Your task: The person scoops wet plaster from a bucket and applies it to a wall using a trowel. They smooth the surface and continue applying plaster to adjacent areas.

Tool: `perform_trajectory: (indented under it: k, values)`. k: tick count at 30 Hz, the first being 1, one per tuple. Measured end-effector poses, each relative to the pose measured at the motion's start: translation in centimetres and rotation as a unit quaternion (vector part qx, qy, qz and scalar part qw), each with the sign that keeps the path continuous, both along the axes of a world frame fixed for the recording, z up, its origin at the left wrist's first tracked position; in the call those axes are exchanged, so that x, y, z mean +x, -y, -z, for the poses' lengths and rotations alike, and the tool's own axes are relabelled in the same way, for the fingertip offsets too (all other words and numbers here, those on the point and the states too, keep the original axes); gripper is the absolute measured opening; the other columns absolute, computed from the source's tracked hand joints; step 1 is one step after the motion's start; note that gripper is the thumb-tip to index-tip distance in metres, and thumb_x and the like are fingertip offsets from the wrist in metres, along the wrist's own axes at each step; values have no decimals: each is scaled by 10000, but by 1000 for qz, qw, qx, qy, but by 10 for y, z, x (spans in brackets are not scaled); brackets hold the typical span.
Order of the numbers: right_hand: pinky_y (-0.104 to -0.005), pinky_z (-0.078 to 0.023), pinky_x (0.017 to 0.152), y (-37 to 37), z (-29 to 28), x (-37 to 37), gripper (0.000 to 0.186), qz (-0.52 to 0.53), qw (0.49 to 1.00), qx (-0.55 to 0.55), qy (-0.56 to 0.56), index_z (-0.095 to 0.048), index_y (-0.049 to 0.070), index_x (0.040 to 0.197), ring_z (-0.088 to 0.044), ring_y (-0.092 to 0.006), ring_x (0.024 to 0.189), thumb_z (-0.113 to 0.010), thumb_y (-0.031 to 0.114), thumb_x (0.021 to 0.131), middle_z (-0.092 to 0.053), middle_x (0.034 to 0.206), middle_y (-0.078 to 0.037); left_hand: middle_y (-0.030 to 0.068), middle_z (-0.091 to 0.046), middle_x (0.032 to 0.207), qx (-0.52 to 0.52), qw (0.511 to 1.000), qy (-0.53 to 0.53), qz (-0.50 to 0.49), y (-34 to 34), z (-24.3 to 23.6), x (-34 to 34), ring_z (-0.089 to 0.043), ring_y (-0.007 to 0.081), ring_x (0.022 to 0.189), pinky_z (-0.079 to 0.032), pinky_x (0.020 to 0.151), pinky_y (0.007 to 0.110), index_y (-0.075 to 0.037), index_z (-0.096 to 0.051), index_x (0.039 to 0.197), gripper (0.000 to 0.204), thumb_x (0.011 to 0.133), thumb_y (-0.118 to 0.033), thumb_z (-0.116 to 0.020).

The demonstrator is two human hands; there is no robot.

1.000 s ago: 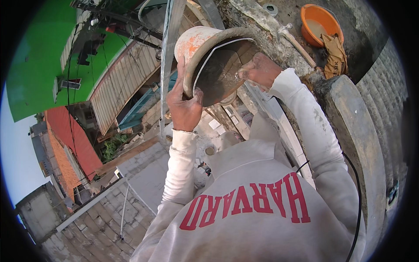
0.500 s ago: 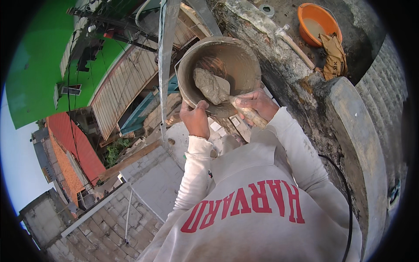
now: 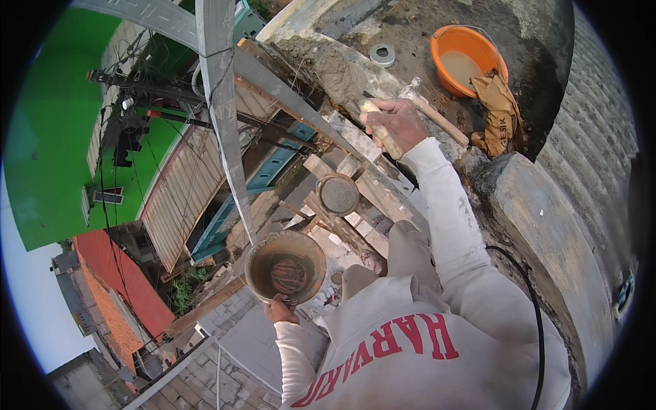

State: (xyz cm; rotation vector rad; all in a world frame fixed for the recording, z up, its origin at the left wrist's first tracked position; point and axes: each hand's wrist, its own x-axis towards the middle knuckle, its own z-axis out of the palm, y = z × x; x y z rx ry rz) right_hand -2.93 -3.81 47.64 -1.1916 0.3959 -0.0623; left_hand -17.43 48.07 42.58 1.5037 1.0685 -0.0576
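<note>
- The landmark for every place here is an orange bucket [image 3: 447,75], standing on a rough concrete ledge [image 3: 369,24] with cloudy liquid inside.
- The person's right hand [image 3: 404,124], to the lower left of the orange bucket, is clenched around the wooden handle of a trowel [image 3: 391,143].
- The trowel's handle is short and thick. Its long axis slants steeply, one end toward the upper left, away from the wearer, the other toward the lower right, nearer the wearer's body. The blade is hard to make out, so which way its tip points cannot be told.
- Wet grey mortar [image 3: 338,72] is heaped along the ledge, left of the orange bucket and just beyond the handle's upper end.
- The person's left hand [image 3: 281,311], well below and left of the orange bucket, is grasping the near rim of a round, mortar-stained pail [image 3: 311,263].
- The pail's mouth faces up toward the camera, so its axis runs roughly along the line of sight; reddish-brown streaks mark its bottom.
- A hammer-like tool [image 3: 443,123] lies just below the orange bucket, its wooden shaft slanting down to the right.
- A crumpled brown sack [image 3: 493,113] touches the orange bucket's lower right side.
- A grey ring-shaped object [image 3: 383,55] lies to the orange bucket's left.
- A second round container [image 3: 338,195], with grey contents, is farther down and left of the orange bucket.
</note>
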Motion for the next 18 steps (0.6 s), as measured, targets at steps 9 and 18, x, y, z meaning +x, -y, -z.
perform_trajectory:
  k: [9, 18]
  values:
    - [-382, -604, 827, 26, 50, 249, 509, 88, 915, -384, 81, -780, 27, 1181, -760, -298, 823, -773, 294, 748, -775, 966, -200, 145, -659, 922, 37, 993, -54, -100, -65, -17, -91, -671, 278, 670, -629, 606, 471, -18, -580, 1128, 381, 756, 50, -540]
    - [-472, -563, 1002, 23, 49, 289, 481, 1, 793, -605, -62, -736, 54, 1204, -715, -378, 1111, -733, 303, 793, -741, 1180, -217, 134, -662, 952, 30, 981, -82, -173, -84, -5, -153, -694, 290, 760, -630, 647, 446, -14, -599, 1159, 415, 750, 35, -548]
